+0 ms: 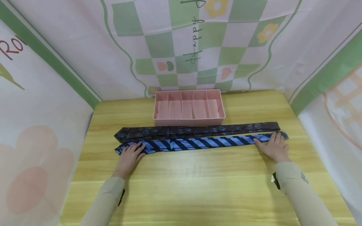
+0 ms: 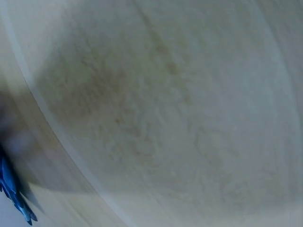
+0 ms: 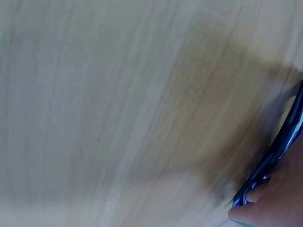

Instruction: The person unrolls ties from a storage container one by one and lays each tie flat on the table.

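Note:
A blue tie with dark diagonal stripes [image 1: 203,143] lies stretched sideways across the table. My left hand [image 1: 129,158] rests on its wide left end, fingers laid over the fabric. Near the narrow right end, my right hand [image 1: 274,148] touches the same tie, thumb spread away from the fingers. Just behind it and nearly parallel lies a dark tie with small blue flowers [image 1: 192,130]. The right wrist view catches the striped tie [image 3: 279,151] at its right edge beside the fingers. Only a bit of blue fabric [image 2: 10,184] shows in the left wrist view.
A pink box with several compartments [image 1: 189,121] stands behind the ties at the table's back. The wooden table [image 1: 192,194] meets a printed cloth backdrop [image 1: 158,28] at the rear, with cloth walls on both sides.

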Motion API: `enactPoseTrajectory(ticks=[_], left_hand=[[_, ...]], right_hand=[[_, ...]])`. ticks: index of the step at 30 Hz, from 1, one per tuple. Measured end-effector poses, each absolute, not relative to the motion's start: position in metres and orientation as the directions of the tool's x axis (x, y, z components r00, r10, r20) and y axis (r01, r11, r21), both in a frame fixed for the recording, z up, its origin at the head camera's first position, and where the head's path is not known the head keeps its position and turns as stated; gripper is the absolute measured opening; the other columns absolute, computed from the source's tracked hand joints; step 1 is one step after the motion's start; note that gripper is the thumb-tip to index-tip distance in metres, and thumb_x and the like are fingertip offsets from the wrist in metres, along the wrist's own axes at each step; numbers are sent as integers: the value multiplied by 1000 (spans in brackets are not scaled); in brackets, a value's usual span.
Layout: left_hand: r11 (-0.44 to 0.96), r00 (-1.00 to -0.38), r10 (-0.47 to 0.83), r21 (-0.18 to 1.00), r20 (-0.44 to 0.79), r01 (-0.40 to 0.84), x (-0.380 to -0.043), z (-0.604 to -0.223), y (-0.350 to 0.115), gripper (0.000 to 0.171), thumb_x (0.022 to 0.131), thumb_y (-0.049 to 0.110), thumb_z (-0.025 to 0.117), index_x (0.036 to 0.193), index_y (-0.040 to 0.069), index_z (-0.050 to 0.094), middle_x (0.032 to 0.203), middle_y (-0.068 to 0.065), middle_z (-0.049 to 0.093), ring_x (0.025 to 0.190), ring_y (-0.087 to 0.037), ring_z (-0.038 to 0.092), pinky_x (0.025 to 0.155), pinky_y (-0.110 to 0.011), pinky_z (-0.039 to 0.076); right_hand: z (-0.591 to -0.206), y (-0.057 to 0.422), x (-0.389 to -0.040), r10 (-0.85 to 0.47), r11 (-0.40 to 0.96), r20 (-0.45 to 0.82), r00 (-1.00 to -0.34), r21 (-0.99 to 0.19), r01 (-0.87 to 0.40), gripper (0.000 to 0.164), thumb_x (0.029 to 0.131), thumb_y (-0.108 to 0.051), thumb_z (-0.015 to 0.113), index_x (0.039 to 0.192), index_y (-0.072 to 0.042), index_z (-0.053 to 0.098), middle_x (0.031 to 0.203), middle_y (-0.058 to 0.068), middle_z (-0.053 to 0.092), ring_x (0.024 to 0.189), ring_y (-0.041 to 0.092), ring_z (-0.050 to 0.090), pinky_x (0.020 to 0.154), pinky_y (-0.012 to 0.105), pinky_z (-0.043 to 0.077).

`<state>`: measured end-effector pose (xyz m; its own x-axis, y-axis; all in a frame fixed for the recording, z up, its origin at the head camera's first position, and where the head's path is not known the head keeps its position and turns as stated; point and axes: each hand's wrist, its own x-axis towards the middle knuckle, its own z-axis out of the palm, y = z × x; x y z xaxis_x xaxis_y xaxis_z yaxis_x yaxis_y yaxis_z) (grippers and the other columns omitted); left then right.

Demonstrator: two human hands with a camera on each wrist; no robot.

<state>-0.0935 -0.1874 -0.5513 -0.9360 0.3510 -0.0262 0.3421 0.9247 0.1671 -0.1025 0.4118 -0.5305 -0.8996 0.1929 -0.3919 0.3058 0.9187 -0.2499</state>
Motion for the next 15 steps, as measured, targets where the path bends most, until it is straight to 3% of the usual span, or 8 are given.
enactPoseTrajectory(ticks=[8,15], left_hand=[[923,-935,354,170,-22,345,-94,-550,-189,45,98,37,51,139,18,51,141,-11,52,131,-33,48,111,-57,36],[936,-956,287,231,-63,266,-98,-548,-184,43,100,38,47,134,15,56,138,-11,55,129,-33,50,111,-57,36]], right_hand=[[-536,413,-107,192,928,-355,-915,-239,288,115,89,-74,24,140,23,-11,143,48,-15,132,65,-5,102,80,4],[-548,420,-111,237,922,-233,-943,-252,294,113,89,-74,29,140,26,9,138,52,14,125,66,19,99,77,19]])
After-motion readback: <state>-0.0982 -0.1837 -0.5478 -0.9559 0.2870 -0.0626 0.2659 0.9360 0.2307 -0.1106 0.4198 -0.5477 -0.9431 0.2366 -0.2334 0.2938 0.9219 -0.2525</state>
